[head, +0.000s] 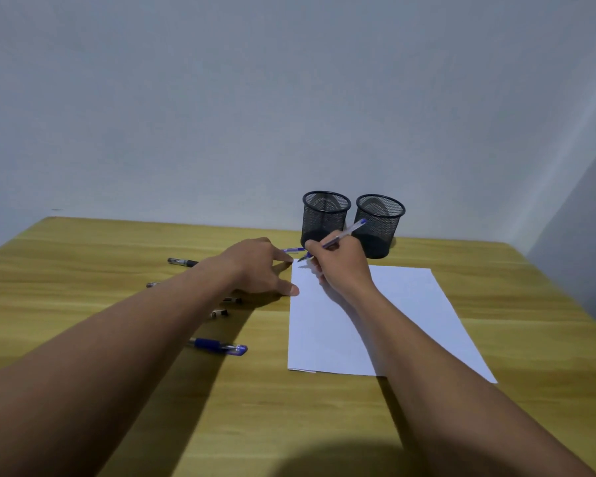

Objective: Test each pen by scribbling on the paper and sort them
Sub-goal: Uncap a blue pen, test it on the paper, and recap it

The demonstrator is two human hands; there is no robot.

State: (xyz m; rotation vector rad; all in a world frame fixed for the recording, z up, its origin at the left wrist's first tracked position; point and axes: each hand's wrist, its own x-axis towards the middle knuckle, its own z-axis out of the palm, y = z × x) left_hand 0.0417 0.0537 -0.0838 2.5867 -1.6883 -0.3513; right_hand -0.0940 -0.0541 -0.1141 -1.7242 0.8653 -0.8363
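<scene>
A white sheet of paper (pixel 386 325) lies on the wooden table (pixel 117 242). My right hand (pixel 341 266) grips a blue pen (pixel 350 230), its tip down at the paper's far left corner. My left hand (pixel 262 266) rests on the table beside that corner, fingertips touching the paper's left edge and holding what looks like a blue pen cap (pixel 294 250). Another blue pen (pixel 221 346) lies near the paper's left side. A black pen (pixel 183 262) lies farther left. More dark pens are partly hidden under my left forearm.
Two black mesh pen cups stand side by side behind the paper, the left cup (pixel 325 215) and the right cup (pixel 379 223); both look empty. A grey wall runs close behind the table's far edge.
</scene>
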